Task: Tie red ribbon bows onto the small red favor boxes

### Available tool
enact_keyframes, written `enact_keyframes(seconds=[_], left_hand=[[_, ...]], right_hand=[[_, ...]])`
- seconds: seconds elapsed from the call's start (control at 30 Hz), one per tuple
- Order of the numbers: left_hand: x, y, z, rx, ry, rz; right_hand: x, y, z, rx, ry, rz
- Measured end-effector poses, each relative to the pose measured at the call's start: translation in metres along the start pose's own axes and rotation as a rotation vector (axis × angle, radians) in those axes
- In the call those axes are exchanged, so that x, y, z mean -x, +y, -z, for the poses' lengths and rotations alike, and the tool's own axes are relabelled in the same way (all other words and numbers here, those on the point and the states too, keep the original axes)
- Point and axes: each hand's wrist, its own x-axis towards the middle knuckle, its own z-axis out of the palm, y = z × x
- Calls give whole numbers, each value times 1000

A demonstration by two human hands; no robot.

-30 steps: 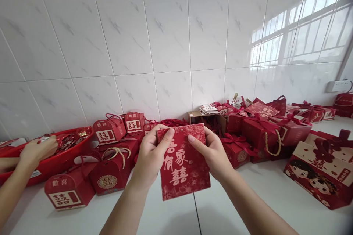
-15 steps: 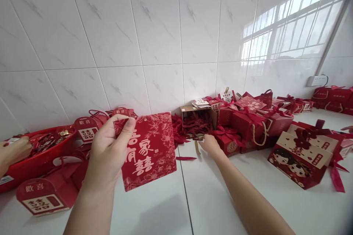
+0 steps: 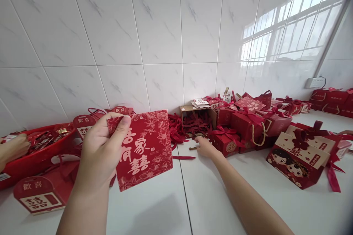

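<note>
My left hand [image 3: 102,143] pinches a flat red card [image 3: 147,150] between thumb and fingers at its upper left corner. White characters and a pale flower pattern cover the card, and it is held up above the table. Farther off, my right hand [image 3: 205,147] rests low at the tabletop, its fingers closed on a short gold ribbon [image 3: 193,148] whose end sticks out to the left. Just behind that hand lies a heap of dark red ribbons [image 3: 197,122], partly inside an open cardboard box [image 3: 186,109]. A red gift box with a bow [image 3: 227,141] stands right beside my right hand.
A red basin [image 3: 41,161] of wrapped sweets stands at left, with another person's hand [image 3: 13,150] in it. Red gift boxes [image 3: 41,194] sit before it. Several red boxes [image 3: 248,128] pile along the wall; a box with cartoon figures [image 3: 298,161] stands at right.
My right hand has shifted slightly left, and the gold ribbon has swung from hanging down to pointing left. The card in my left hand has moved a little left.
</note>
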Motion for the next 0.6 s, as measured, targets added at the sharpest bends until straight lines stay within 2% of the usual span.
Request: enact_keyframes(seconds=[0.1,0.2,0.43,0.6], left_hand=[[0,0,1,-22,-7,-10],[0,-2,2,-38,-32,-23],[0,-1,0,-138,-12,-79],[0,2,-3,-156,21,-65]], right_hand=[[-1,-10,-8,42,13,70],[1,-16,-13,73,-27,105],[5,-16,-9,-4,-117,123],[1,-19,-4,-192,-28,132]])
